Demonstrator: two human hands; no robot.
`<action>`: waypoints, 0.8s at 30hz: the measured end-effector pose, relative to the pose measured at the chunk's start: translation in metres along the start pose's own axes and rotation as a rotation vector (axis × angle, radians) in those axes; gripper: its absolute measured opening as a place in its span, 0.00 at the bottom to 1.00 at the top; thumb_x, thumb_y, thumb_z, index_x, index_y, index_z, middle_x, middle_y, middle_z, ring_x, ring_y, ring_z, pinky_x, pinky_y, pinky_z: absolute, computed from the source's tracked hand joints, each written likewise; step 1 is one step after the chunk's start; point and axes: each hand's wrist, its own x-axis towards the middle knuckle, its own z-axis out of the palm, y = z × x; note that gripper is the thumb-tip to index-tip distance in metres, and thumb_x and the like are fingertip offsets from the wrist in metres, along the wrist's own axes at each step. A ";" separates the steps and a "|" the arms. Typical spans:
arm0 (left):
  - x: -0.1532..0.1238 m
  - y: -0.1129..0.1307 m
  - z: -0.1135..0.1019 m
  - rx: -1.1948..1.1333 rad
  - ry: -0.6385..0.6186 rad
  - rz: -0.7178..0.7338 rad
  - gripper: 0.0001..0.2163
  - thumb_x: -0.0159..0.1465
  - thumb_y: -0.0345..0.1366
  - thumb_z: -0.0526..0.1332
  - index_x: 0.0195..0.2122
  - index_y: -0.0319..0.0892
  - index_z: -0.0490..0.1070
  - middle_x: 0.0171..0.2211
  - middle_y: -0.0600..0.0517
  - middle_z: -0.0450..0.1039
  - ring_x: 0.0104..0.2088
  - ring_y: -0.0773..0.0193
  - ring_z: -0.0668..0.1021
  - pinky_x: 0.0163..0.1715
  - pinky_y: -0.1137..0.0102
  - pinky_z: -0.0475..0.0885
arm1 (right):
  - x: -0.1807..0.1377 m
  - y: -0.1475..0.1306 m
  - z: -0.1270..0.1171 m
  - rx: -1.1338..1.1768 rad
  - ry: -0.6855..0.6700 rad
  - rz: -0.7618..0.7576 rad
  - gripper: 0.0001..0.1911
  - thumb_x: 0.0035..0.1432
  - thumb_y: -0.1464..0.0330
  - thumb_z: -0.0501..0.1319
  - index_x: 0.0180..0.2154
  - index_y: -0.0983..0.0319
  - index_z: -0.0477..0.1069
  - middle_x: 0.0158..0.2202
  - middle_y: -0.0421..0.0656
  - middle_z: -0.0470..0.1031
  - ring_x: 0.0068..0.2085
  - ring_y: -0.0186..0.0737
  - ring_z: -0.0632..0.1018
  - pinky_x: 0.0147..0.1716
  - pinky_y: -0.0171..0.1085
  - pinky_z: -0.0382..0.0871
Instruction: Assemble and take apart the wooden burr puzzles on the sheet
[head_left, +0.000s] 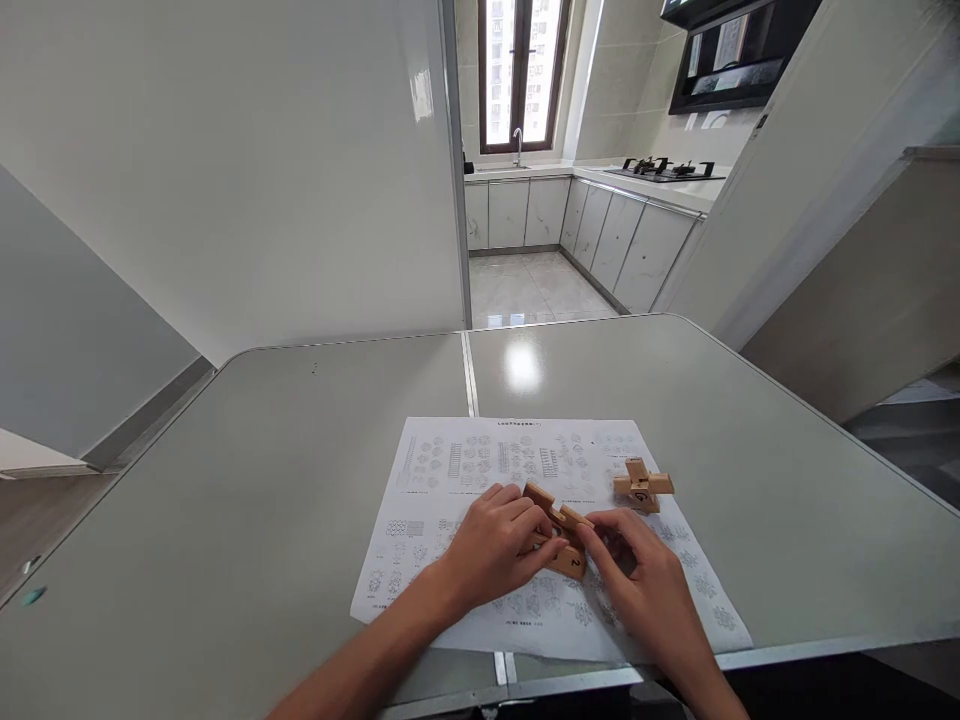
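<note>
Between my hands are several notched wooden puzzle pieces (568,562), one marked with a "2". My left hand (504,535) is closed round their left side, its thumb stretched across the front. From the right, my right hand (637,565) pinches the end of a notched piece with thumb and fingertips. Both hands are over a printed sheet (525,625) of small diagrams. Past my right hand, an assembled cross-shaped wooden puzzle (643,487) marked "G" stands on the sheet's right edge. My fingers hide parts of the held pieces.
The sheet lies on a grey table (262,520) with a metal seam (470,375) down its middle. A small green object (34,596) is at the far left. Beyond the table are a white wall panel (300,180) and a kitchen with cabinets (622,235).
</note>
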 end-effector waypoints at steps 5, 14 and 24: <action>-0.001 -0.002 0.001 -0.012 -0.001 0.005 0.09 0.70 0.42 0.64 0.35 0.43 0.73 0.33 0.49 0.80 0.36 0.57 0.78 0.37 0.63 0.69 | 0.000 0.001 0.000 0.016 -0.013 0.012 0.18 0.71 0.50 0.57 0.41 0.56 0.76 0.39 0.44 0.80 0.37 0.44 0.79 0.36 0.40 0.73; -0.001 0.000 0.000 -0.009 -0.023 0.026 0.10 0.69 0.43 0.66 0.36 0.42 0.73 0.35 0.49 0.80 0.38 0.57 0.78 0.38 0.63 0.70 | 0.000 0.000 0.000 0.017 -0.022 0.031 0.18 0.71 0.50 0.57 0.40 0.56 0.75 0.39 0.43 0.79 0.36 0.45 0.77 0.35 0.40 0.70; -0.001 -0.004 0.003 -0.047 -0.048 0.065 0.10 0.67 0.42 0.67 0.36 0.42 0.72 0.36 0.49 0.79 0.39 0.58 0.78 0.39 0.65 0.71 | 0.000 0.001 0.001 0.024 -0.023 0.022 0.17 0.71 0.51 0.57 0.41 0.56 0.76 0.39 0.43 0.79 0.37 0.45 0.78 0.36 0.40 0.71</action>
